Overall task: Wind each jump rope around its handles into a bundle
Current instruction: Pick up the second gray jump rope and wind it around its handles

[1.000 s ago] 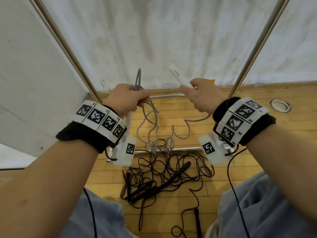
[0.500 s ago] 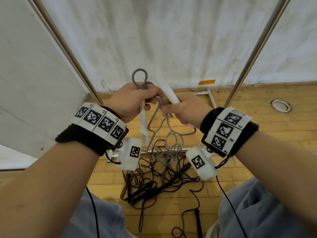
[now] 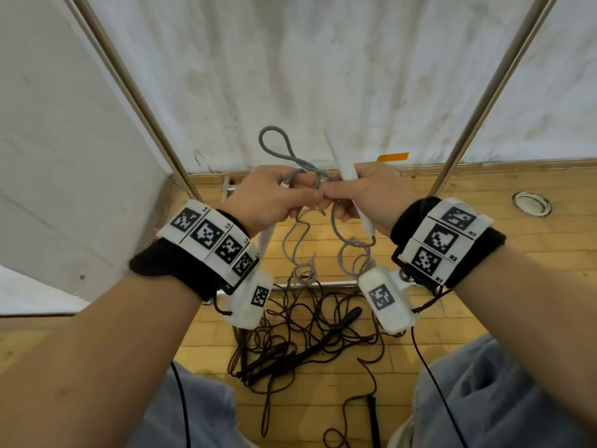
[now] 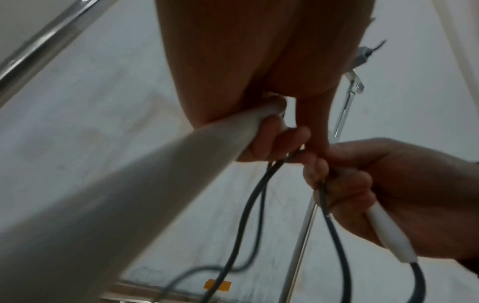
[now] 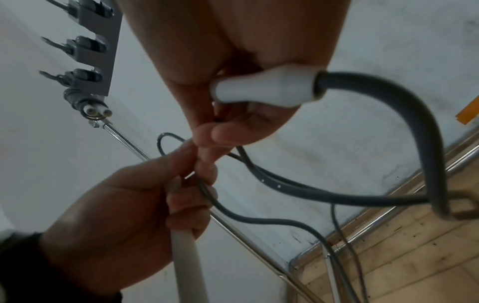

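Observation:
A grey jump rope with two white handles is held up between both hands. My left hand grips one white handle, which points down, and pinches the cord; a grey loop stands above it. My right hand grips the other white handle, which points up, touching the left fingertips. The rest of the cord hangs in loose coils to the floor. The left wrist view shows the left handle and cord. The right wrist view shows the right handle's end and cord.
Tangled black jump ropes with black handles lie on the wooden floor between my knees. Slanted metal poles stand left and right before a white curtain. A round floor fitting is at the far right.
The hands, apart a second ago, have come together and now touch. The right handle has swung upright and the grey loop above the left hand has grown.

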